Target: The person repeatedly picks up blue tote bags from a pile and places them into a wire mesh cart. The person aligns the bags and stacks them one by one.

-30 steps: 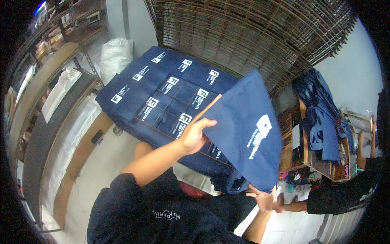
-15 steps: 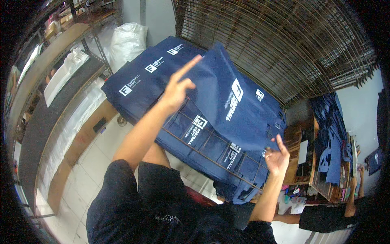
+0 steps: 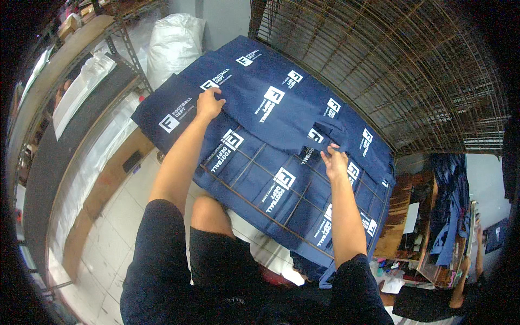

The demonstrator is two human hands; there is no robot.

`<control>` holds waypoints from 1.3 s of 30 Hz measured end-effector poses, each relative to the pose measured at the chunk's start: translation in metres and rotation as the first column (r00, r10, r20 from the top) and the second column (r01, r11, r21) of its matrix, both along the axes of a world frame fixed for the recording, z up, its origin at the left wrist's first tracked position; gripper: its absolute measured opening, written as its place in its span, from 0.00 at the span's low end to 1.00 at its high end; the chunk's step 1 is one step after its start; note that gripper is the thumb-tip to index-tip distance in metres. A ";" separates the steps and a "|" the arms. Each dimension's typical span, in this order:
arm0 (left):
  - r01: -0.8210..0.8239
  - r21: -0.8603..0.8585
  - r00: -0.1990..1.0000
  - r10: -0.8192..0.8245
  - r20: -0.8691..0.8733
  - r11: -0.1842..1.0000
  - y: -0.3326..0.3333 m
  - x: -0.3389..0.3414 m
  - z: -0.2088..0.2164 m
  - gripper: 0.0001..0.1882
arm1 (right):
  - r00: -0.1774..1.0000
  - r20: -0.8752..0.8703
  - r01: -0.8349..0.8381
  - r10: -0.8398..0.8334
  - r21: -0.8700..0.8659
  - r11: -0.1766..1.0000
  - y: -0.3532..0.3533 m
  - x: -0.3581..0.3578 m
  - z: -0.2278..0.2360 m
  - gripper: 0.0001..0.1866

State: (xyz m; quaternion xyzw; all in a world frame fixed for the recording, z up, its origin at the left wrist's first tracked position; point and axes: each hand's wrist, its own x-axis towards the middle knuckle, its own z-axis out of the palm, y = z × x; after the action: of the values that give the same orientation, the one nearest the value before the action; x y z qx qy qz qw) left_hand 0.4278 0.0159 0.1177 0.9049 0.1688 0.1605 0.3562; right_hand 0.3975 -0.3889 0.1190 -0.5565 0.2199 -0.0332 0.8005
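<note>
A navy fabric piece (image 3: 254,120) with white prints lies over more such pieces and a wire rack (image 3: 265,203) in front of me. At its left edge, my left hand (image 3: 209,104) rests with thumb and forefinger apart, fingertips by the cloth. My right hand (image 3: 337,161) is at its near right corner, with the thumb and fingers closed on the edge. The near strip of the rack shows more navy prints through its wires. Part of the piece's right end is creased.
A wall of stacked wire racks (image 3: 379,59) stands behind the pile. To the left are shelves with white sheets (image 3: 86,89) and a stuffed white sack (image 3: 174,51). A wooden table (image 3: 403,214) with navy strips stands right. Another person's arm (image 3: 460,284) shows at the lower right.
The navy piece, billowing before, has come down flatter on the rack. My left hand has moved left to its edge, and my right hand up and left to its near right corner.
</note>
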 end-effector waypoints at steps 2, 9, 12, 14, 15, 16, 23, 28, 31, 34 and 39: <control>-0.038 0.017 0.999 0.038 -0.028 0.999 0.004 0.003 -0.008 0.18 | 0.999 -0.042 -0.012 0.010 -0.030 0.999 0.010 0.001 -0.002 0.15; -0.053 0.059 0.998 0.054 -0.023 0.997 0.024 0.009 -0.033 0.20 | 0.999 -0.026 -0.032 0.032 -0.007 0.999 0.013 0.001 -0.011 0.13; -0.057 0.068 0.998 0.056 0.012 0.996 0.026 0.010 -0.037 0.21 | 0.998 -0.022 -0.053 0.053 0.006 0.999 0.011 -0.003 -0.016 0.13; -0.069 0.065 0.998 0.068 0.014 0.995 0.025 0.010 -0.039 0.21 | 0.999 -0.022 -0.042 0.041 -0.003 0.999 0.008 -0.005 -0.019 0.14; -0.078 0.064 0.997 0.078 -0.001 0.995 0.025 0.009 -0.038 0.21 | 0.999 -0.025 -0.020 0.020 -0.014 1.000 0.011 -0.007 -0.017 0.14; -0.087 0.063 0.996 0.088 -0.016 0.994 0.024 0.008 -0.037 0.21 | 1.000 -0.029 0.002 -0.002 -0.024 1.000 0.014 -0.009 -0.015 0.14; -0.102 0.067 0.995 0.102 0.008 0.992 0.017 0.008 -0.037 0.21 | 0.999 -0.051 0.017 -0.018 -0.017 1.000 0.003 -0.013 -0.026 0.28; -0.127 -0.001 0.992 0.127 0.000 0.992 0.025 0.006 -0.037 0.21 | 0.999 -0.025 0.046 -0.046 -0.006 0.999 0.015 -0.016 -0.026 0.45; -0.156 0.059 0.987 0.158 -0.028 0.986 0.021 0.006 -0.035 0.22 | 0.996 -0.058 0.071 -0.070 0.002 0.998 0.014 -0.018 -0.031 0.44; -0.162 0.038 0.986 0.163 -0.026 0.986 0.022 0.007 -0.035 0.23 | 0.993 -0.078 0.087 -0.087 -0.005 0.996 0.018 -0.022 -0.032 0.43; -0.156 0.016 0.988 0.156 -0.017 0.988 0.027 0.009 -0.041 0.23 | 0.991 -0.093 0.094 -0.096 -0.025 0.995 0.018 -0.029 -0.035 0.42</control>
State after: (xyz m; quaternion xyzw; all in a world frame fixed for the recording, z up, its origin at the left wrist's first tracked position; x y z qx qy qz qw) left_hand 0.4371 0.0430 0.0770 0.8929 0.2411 0.1807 0.3345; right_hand 0.3690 -0.3709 0.0839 -0.5547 0.2831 -0.0472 0.7810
